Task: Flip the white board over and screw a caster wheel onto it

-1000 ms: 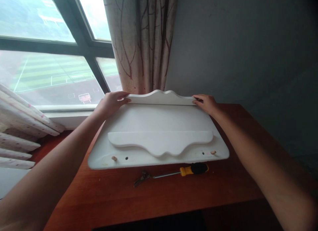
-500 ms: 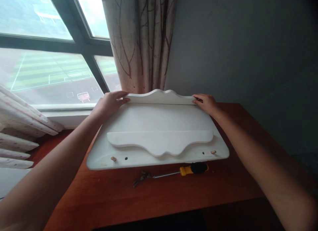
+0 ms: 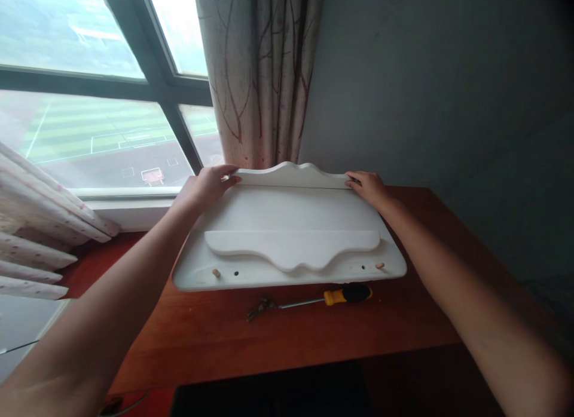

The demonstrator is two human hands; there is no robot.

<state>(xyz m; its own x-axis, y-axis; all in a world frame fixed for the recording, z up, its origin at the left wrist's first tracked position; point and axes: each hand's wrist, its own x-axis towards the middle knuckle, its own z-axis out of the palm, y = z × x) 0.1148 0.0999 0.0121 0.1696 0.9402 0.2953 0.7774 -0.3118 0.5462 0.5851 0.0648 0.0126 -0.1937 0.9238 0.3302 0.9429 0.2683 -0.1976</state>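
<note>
A large white board (image 3: pixel 287 217) lies flat on a reddish wooden table (image 3: pixel 278 339). Along its far edge stands a white scalloped rail (image 3: pixel 291 175), upright. My left hand (image 3: pixel 210 184) is closed on the rail's left end and my right hand (image 3: pixel 365 185) grips its right end. A second scalloped white piece (image 3: pixel 293 247) lies flat on the board nearer to me. Two wooden dowels (image 3: pixel 216 273) stick up from the board's near edge, one at each side, with small holes beside them.
A screwdriver with a yellow and black handle (image 3: pixel 345 294) lies on the table in front of the board, some dark screws (image 3: pixel 259 309) at its tip. A patterned curtain (image 3: pixel 260 76) and grey wall stand behind the table. A window is at the left.
The view has shifted slightly, so the board sits a little higher and farther. Both hands keep their hold on the ends of the rail.
</note>
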